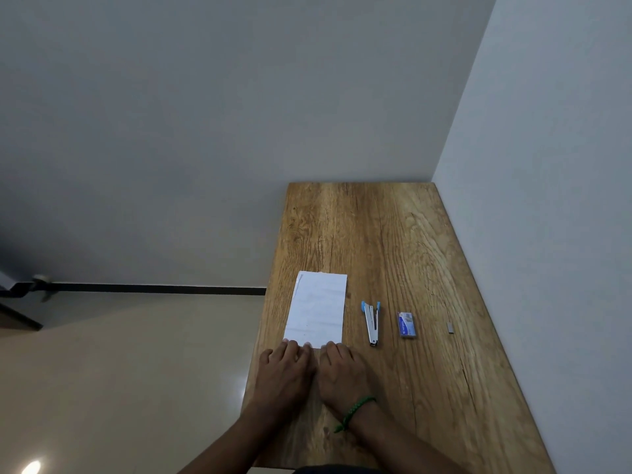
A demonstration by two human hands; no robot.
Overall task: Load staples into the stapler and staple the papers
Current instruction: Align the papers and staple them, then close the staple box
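One silver stapler (371,323) is lying on the wooden table (393,234). It is sitting between one white stack of papers (316,311) and one small staple box (407,325). One tiny staple strip (451,327) is lying farther right. The left hand (285,367) and right hand (342,367) are lying flat with fingers straight, touching the papers' near edge.

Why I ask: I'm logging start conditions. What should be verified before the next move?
1. Papers lie flat on the table: ok.
2. Stapler lies beside the papers, untouched: ok.
3. Staple box lies right of the stapler: ok; open or closed: cannot tell.
4. Stapler already loaded: cannot tell.
5. Small grey piece further right is a staple strip: cannot tell.
6. Left hand and right hand hold nothing, fingertips at the papers' near edge: ok.
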